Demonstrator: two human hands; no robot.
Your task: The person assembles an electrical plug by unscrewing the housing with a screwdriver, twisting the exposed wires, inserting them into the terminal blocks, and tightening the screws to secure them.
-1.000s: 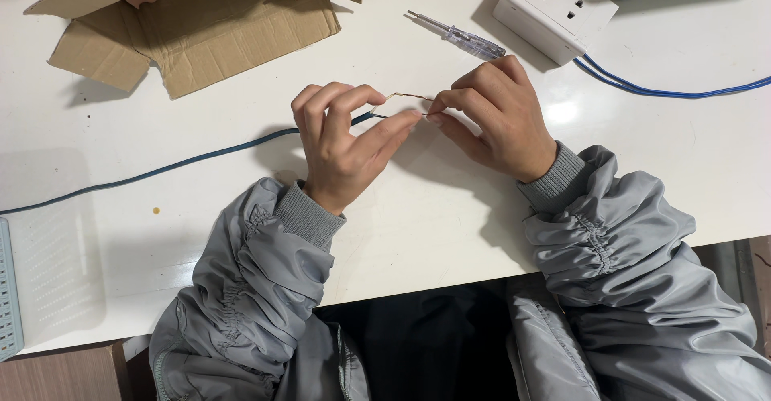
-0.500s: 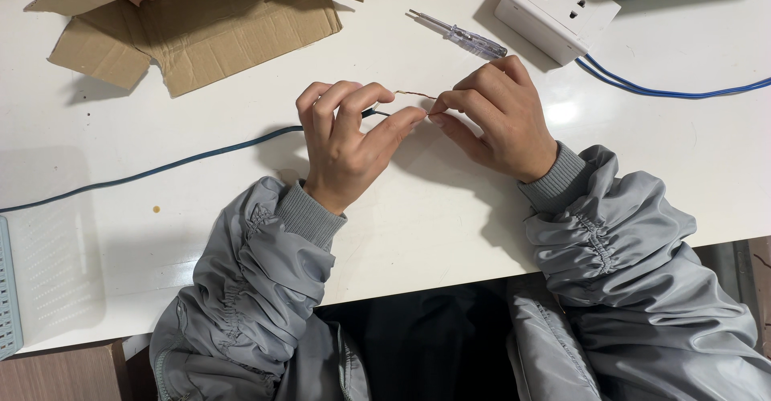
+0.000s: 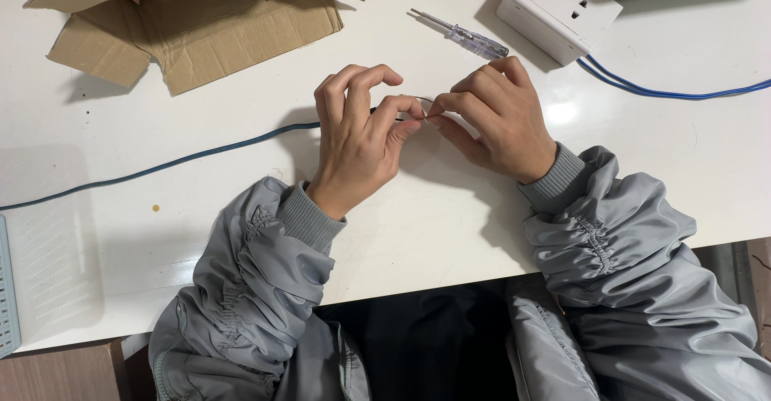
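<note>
At the centre of a white desk (image 3: 450, 232), the left hand (image 3: 361, 136) and right hand (image 3: 494, 116) meet fingertip to fingertip, both pinched narrow on the bared end of a thin dark blue cable (image 3: 161, 166) that trails off toward 9 o'clock. A clear-handled tester screwdriver (image 3: 470, 38) lies at 12 o'clock, a white square wall socket (image 3: 558, 4) at 1 o'clock, an opened brown cardboard box (image 3: 193, 24) at 11 o'clock.

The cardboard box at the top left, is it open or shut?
Open: the cardboard box has its flaps spread flat on the white table, baring its inside.
</note>
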